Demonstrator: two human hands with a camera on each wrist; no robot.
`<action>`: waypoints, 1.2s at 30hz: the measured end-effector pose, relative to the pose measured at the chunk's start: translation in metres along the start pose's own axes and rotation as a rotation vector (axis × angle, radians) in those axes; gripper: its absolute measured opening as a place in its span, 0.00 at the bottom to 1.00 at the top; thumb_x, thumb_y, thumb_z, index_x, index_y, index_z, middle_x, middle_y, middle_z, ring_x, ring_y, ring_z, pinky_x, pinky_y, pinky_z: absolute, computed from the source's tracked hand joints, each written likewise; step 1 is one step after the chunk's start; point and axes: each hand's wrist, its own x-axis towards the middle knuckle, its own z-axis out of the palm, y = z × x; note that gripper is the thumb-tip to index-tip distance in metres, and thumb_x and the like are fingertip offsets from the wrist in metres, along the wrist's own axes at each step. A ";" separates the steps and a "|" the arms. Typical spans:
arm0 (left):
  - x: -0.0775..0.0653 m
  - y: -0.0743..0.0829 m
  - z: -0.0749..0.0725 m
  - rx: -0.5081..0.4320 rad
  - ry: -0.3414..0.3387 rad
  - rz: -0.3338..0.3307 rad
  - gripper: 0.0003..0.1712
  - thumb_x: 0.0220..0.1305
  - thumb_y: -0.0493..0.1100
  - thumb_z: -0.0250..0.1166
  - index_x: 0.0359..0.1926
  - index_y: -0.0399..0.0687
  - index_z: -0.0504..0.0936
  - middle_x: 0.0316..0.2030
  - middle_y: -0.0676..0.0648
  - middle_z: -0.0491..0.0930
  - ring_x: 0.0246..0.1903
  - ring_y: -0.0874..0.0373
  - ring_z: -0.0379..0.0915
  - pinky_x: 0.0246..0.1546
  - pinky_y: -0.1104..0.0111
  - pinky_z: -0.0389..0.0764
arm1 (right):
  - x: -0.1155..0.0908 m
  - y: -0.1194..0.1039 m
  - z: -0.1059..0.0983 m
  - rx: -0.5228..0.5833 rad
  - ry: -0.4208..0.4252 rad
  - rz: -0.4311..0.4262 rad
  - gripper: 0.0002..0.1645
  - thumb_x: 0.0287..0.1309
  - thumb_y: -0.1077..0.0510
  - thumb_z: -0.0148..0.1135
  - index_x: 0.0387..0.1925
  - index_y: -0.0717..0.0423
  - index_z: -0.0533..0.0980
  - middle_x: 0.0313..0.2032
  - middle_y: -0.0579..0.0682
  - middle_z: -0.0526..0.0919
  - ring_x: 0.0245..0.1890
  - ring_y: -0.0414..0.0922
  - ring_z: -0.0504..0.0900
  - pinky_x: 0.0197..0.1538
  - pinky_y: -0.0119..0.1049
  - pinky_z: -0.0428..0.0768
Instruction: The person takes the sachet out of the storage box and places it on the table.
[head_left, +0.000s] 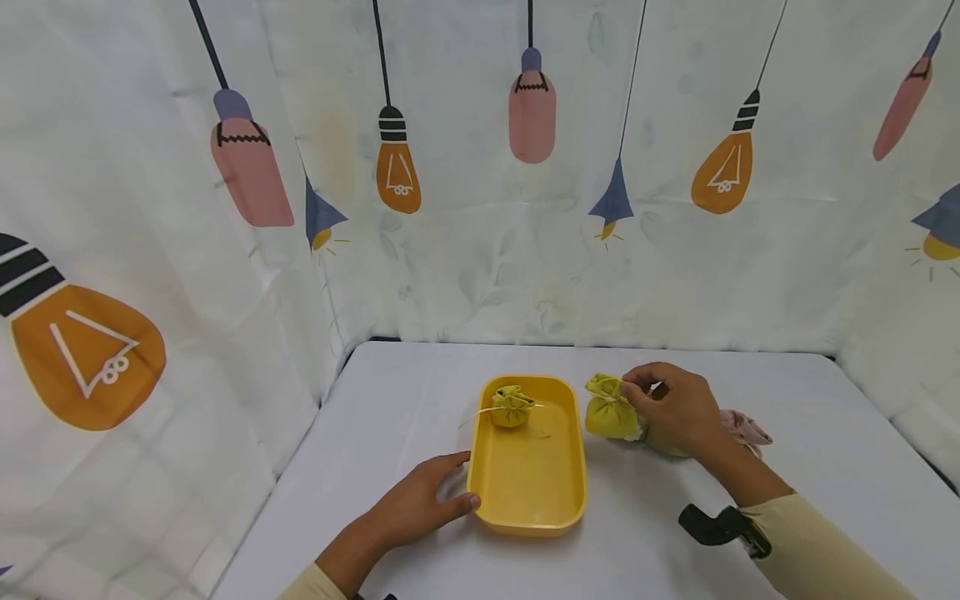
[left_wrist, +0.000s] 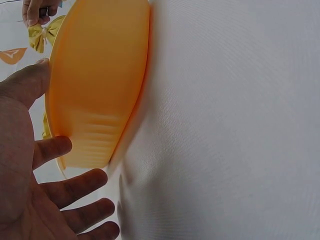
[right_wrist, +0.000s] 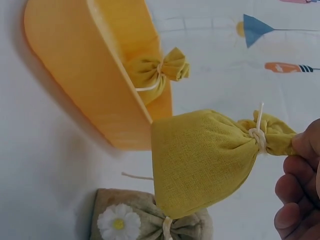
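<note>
My right hand (head_left: 678,408) pinches the gathered neck of a yellow cloth pouch (head_left: 611,418), tied with pale cord, just right of a yellow tray (head_left: 528,492). In the right wrist view the pouch's full body hangs away from the fingertips. A second yellow pouch (head_left: 511,408) sits inside the tray near its far left corner, cord ends spread out. My left hand (head_left: 416,504) touches the tray's left side with thumb and index finger. Its other fingers (left_wrist: 85,187) are spread, off the tray.
On the white table (head_left: 630,542), a beige pouch with a white daisy (right_wrist: 118,223) lies under the right hand, mostly hidden in the head view. A pinkish cloth bundle (head_left: 742,429) lies beside the right wrist. Printed curtains (head_left: 480,275) surround the table's back and sides.
</note>
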 end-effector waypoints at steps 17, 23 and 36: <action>0.001 -0.001 -0.001 0.008 -0.010 0.012 0.47 0.64 0.71 0.65 0.76 0.53 0.67 0.71 0.46 0.68 0.71 0.42 0.61 0.67 0.39 0.64 | -0.010 0.016 -0.009 -0.023 -0.015 0.038 0.11 0.68 0.49 0.68 0.45 0.50 0.84 0.38 0.45 0.85 0.35 0.45 0.80 0.34 0.36 0.80; 0.001 -0.001 -0.001 0.009 -0.012 0.008 0.47 0.64 0.71 0.64 0.76 0.53 0.67 0.71 0.45 0.68 0.71 0.41 0.61 0.67 0.38 0.65 | -0.016 0.022 -0.012 -0.027 0.001 0.026 0.10 0.68 0.51 0.68 0.45 0.52 0.84 0.39 0.46 0.85 0.35 0.45 0.80 0.33 0.34 0.80; 0.000 -0.001 -0.001 0.004 -0.007 0.013 0.47 0.65 0.70 0.65 0.76 0.52 0.67 0.71 0.45 0.68 0.71 0.41 0.61 0.67 0.39 0.65 | -0.027 0.029 -0.023 -0.075 -0.024 0.073 0.20 0.68 0.39 0.64 0.46 0.50 0.84 0.39 0.46 0.85 0.37 0.45 0.80 0.30 0.37 0.75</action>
